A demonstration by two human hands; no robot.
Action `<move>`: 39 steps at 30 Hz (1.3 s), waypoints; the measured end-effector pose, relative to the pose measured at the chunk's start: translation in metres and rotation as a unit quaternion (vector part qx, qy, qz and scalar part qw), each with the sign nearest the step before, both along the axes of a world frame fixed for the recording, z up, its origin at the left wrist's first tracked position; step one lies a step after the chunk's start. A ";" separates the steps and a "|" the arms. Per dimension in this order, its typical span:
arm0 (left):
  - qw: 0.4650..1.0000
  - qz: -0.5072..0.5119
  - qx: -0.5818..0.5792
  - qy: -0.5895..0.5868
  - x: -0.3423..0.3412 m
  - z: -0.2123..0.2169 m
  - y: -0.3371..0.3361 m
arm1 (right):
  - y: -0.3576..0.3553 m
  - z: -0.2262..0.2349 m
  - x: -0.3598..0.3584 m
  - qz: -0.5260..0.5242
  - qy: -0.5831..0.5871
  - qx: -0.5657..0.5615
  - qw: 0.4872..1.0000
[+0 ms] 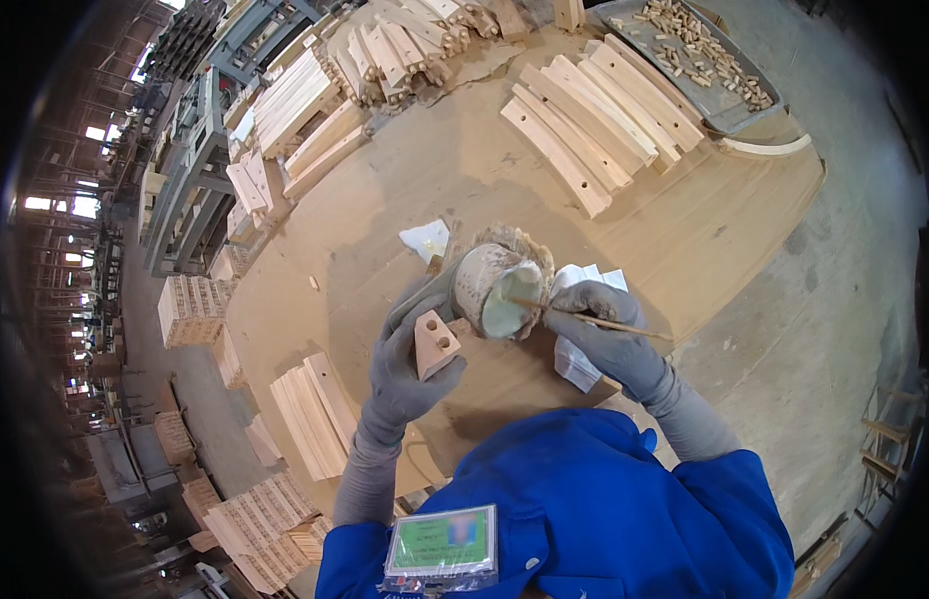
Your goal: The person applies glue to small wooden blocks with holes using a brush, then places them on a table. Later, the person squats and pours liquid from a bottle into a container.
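Far left I had stacked wood (pixel 190 311) beside the table (pixel 275 290), then a bundle of slats (pixel 314 414). Next, the gloved left hand (pixel 396 371), closed on a block (pixel 436 344): thumb along its lower edge, fingers at its left, two-holed end toward my camera. Couldn't tell how the fingers lay behind it. White scrap (pixel 425 240) lay above, on the table. Just right of the block I got a crusted pot (pixel 476 283), mouth showing lower right, pale stuff inside. White wrap (pixel 576 367) lay partly under the gloved right hand (pixel 609 334), whose bent fingers were pinched on a stick (pixel 634 326); its tip reached into the pot, its back end stuck out rightward. Above were drilled rails (pixel 556 160); upper right, a tray (pixel 726 112) of dowels (pixel 694 50).
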State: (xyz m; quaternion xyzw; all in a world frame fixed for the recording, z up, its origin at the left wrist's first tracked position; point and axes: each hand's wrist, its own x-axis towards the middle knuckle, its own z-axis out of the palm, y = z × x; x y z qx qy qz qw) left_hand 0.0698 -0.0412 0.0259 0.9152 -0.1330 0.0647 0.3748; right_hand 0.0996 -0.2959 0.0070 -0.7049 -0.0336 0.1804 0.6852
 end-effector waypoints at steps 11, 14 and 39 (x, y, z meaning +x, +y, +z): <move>0.997 0.047 -0.032 0.061 -0.002 -0.004 0.000 | -0.010 -0.021 0.000 -0.006 -0.004 -0.024 1.000; 0.998 0.037 -0.013 0.052 -0.001 -0.001 0.000 | -0.007 -0.026 0.001 -0.013 -0.078 -0.030 0.996; 0.981 0.105 -0.068 0.149 -0.005 0.001 -0.006 | -0.002 -0.040 -0.019 -0.013 -0.178 0.011 0.984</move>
